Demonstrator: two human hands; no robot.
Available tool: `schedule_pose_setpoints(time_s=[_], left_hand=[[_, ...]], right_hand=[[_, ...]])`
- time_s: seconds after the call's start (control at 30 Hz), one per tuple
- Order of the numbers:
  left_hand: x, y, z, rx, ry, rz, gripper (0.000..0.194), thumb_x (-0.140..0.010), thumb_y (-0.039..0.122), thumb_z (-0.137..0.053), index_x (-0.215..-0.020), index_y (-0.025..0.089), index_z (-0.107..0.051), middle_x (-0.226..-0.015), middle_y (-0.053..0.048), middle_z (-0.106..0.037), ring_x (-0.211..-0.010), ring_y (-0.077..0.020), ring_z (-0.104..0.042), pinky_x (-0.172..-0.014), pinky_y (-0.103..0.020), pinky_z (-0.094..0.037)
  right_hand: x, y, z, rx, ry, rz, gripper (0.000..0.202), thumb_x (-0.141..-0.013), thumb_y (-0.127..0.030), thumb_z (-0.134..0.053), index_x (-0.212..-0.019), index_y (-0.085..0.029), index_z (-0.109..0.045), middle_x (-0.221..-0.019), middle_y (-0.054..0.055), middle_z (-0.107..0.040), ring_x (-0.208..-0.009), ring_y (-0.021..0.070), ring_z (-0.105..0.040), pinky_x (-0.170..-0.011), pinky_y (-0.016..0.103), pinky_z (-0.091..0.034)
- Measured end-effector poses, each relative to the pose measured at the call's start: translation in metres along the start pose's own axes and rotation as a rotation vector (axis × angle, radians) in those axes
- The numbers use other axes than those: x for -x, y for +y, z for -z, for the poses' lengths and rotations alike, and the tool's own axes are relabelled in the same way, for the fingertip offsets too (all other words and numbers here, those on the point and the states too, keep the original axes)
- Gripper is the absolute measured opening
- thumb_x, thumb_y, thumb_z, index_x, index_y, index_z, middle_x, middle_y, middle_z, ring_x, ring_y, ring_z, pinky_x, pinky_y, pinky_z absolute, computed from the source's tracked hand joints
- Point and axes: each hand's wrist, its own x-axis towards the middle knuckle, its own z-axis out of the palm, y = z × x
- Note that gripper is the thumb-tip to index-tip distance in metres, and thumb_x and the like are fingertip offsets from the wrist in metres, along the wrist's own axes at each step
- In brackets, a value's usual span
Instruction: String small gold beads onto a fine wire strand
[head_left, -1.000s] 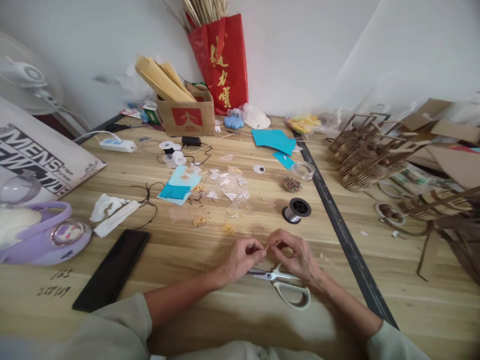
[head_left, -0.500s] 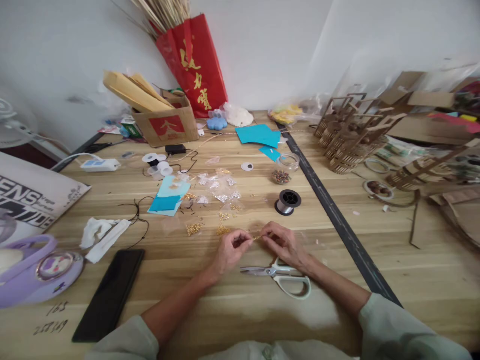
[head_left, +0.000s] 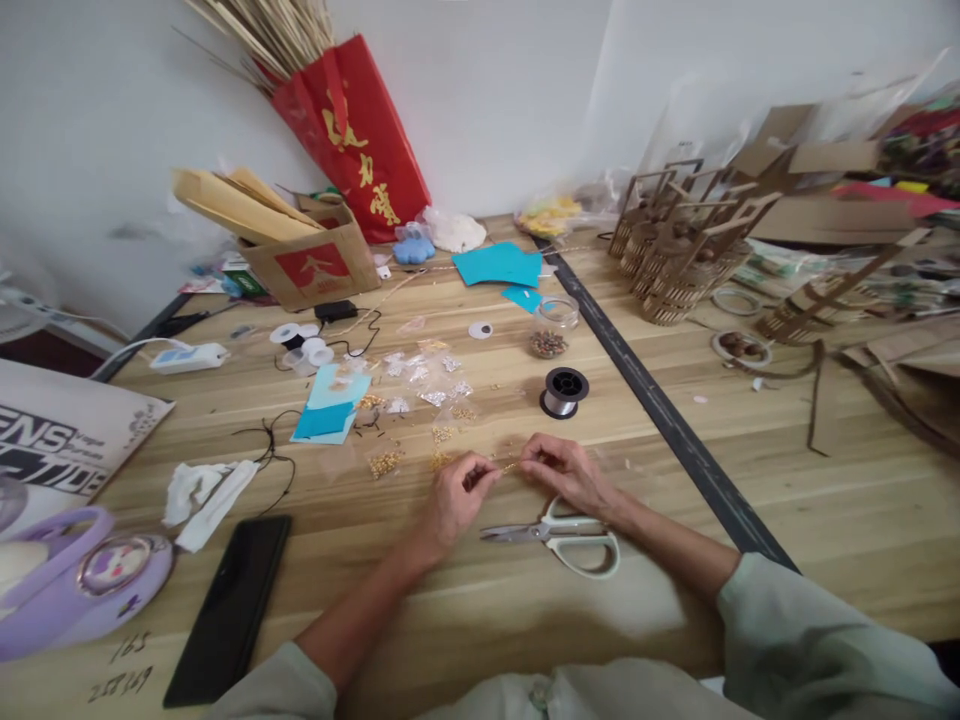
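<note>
Gold strand (head_left: 509, 467) at centre of head view, spanning small gap between hands! Left hand (head_left: 459, 492) pinching one end, right hand (head_left: 564, 472) pinching other; hands near, not touching. Strand's fine detail too small to tell. Scissors (head_left: 556, 536) lying nearer body, blades pointing left. Black spool (head_left: 564, 392) beyond right hand, gold beads (head_left: 385, 464) out beyond left.
</note>
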Motion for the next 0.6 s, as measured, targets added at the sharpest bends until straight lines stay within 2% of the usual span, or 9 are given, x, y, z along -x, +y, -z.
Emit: schedule_pose_setpoints(time_s=[0.2, 0.37, 0.47, 0.6], left_hand=[[-0.004, 0.001, -0.004, 0.006, -0.020, 0.024, 0.015, -0.078, 0.027, -0.059, -0.071, 0.014, -0.062, -0.063, 0.000, -0.062, -0.056, -0.0094, -0.051, -0.056, -0.020, -0.041], [-0.005, 0.003, -0.004, -0.038, -0.053, 0.021, 0.010, -0.078, 0.025, -0.060, -0.077, 0.015, -0.062, -0.067, -0.001, -0.063, -0.059, -0.0108, -0.054, -0.059, -0.022, -0.043], [-0.003, 0.005, 0.001, -0.179, -0.080, -0.035, 0.007, -0.077, 0.021, -0.061, -0.081, 0.016, -0.061, -0.070, -0.001, -0.062, -0.064, -0.0124, -0.055, -0.064, -0.025, -0.045], [0.004, 0.007, 0.013, -0.492, -0.161, -0.209, 0.003, -0.078, 0.018, -0.060, -0.080, 0.017, -0.059, -0.083, -0.005, -0.061, -0.082, -0.0195, -0.055, -0.076, -0.033, -0.045]], right_hand=[[-0.002, -0.001, 0.005, -0.184, 0.014, -0.083, 0.029, -0.079, -0.042, -0.062, -0.077, -0.013, -0.059, -0.065, 0.000, -0.056, -0.058, 0.0103, -0.048, -0.053, 0.022, -0.037], [-0.002, -0.005, 0.009, -0.259, -0.019, -0.004, 0.028, -0.082, -0.042, -0.059, -0.080, -0.014, -0.057, -0.073, 0.002, -0.054, -0.064, 0.0109, -0.048, -0.055, 0.022, -0.038], [-0.002, -0.005, 0.013, -0.279, -0.019, 0.015, 0.028, -0.083, -0.042, -0.058, -0.082, -0.015, -0.057, -0.083, 0.004, -0.056, -0.068, 0.0113, -0.049, -0.056, 0.022, -0.039], [-0.003, -0.001, 0.020, -0.343, -0.069, -0.057, 0.028, -0.084, -0.043, -0.056, -0.084, -0.015, -0.054, -0.078, 0.004, -0.060, -0.059, 0.0091, -0.048, -0.051, 0.020, -0.035]])
